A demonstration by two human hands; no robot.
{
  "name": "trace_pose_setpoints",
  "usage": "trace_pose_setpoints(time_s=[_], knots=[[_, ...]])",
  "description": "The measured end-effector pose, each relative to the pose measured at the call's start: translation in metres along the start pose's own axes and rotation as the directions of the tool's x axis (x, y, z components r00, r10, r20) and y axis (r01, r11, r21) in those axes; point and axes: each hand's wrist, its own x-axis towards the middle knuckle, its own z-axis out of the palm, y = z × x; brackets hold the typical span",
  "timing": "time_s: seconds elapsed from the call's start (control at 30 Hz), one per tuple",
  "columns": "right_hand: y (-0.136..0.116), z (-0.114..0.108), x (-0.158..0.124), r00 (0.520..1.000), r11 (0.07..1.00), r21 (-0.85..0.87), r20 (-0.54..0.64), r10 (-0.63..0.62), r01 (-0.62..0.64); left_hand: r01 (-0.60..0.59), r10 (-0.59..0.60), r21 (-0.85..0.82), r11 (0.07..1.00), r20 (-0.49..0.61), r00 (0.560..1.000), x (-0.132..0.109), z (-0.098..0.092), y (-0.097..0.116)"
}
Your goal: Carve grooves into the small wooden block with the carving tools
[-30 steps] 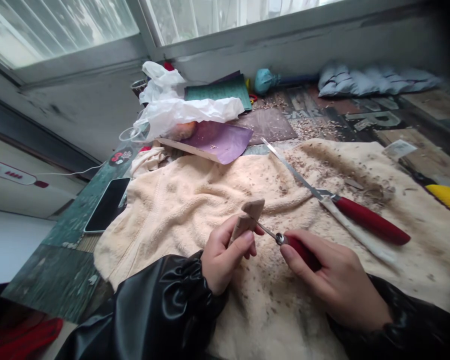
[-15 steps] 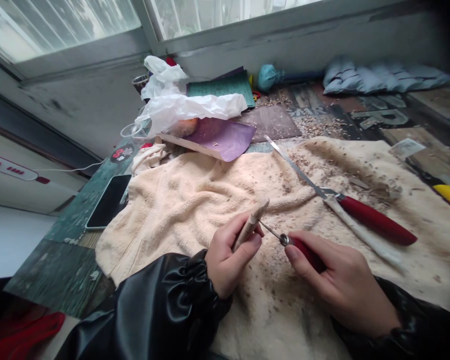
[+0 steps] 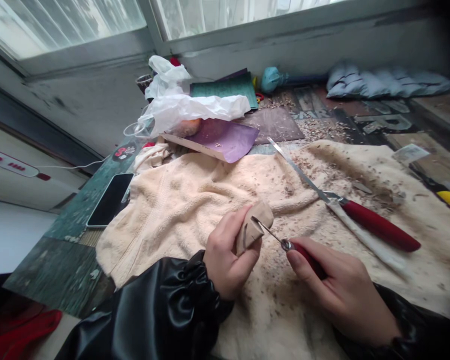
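My left hand (image 3: 225, 255) is closed around a small pale piece of wood (image 3: 255, 226), holding it just above a cream fleece cloth (image 3: 195, 200). My right hand (image 3: 337, 290) grips a red-handled carving tool (image 3: 302, 252) whose thin metal tip touches the wood's right face. Both arms wear shiny black sleeves. Wood shavings are scattered over the cloth around my hands.
A long knife with a red handle (image 3: 378, 226) and a whitish stick lie on the cloth to the right. A phone (image 3: 110, 199) lies at the left; a purple sheet (image 3: 230, 137), white plastic bag (image 3: 187, 107) and green mat sit behind. Grey padded fabric (image 3: 382, 82) lies under the window.
My left hand has turned the wood piece, which first showed a broad face, then its thin edge, and now a broad face again. The tool tip has stayed against it.
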Motion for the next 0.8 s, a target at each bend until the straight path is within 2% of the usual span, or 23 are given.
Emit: trace_pose_setpoints(time_s=[0.33, 0.63, 0.8], knots=[[0.0075, 0.0002, -0.0052, 0.999, 1.0, -0.03, 0.05, -0.004, 0.005, 0.024, -0.024, -0.012, 1.0, -0.016, 1.0, 0.0027, -0.001, 0.0051], [0.0047, -0.0013, -0.0041, 0.996, 1.0, 0.004, 0.086, -0.03, 0.03, 0.003, 0.004, -0.173, 0.985, 0.04, 0.999, 0.002, -0.0043, 0.0056], [0.009, 0.0026, -0.0079, 0.997, 0.991, -0.115, 0.027, -0.067, 0.07, 0.031, -0.025, -0.139, 0.99, 0.044, 0.999, 0.0039, -0.0049, 0.0057]])
